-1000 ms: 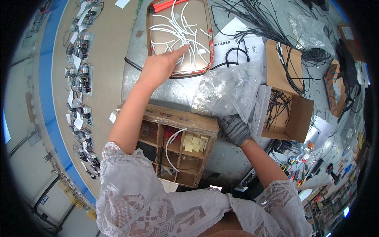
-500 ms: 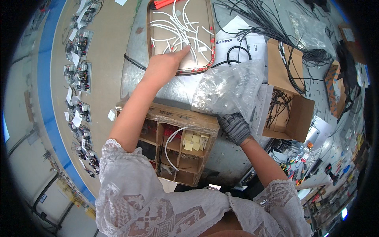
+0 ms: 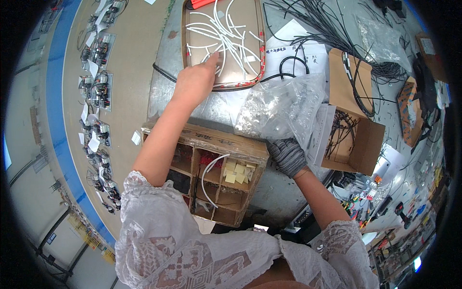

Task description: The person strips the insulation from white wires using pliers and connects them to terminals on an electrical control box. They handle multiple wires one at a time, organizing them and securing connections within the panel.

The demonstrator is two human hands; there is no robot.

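Note:
My left hand is bare and stretched out over a shallow brown tray with a red rim. Its fingertips pinch one of the several white tube pieces lying in the tray. My right hand wears a grey knit glove and rests on the metal table, gripping the lower edge of a crumpled clear plastic bag that holds small clear parts.
A wooden compartment box with yellow tags, red parts and a white tube stands in front of me. An open cardboard box with black wires sits at the right. Black cables and papers lie beyond. Wired assemblies line the floor at left.
My left hand has slid slightly down and left across the tray, fingers still on the white tubes. My right hand stays on the bag.

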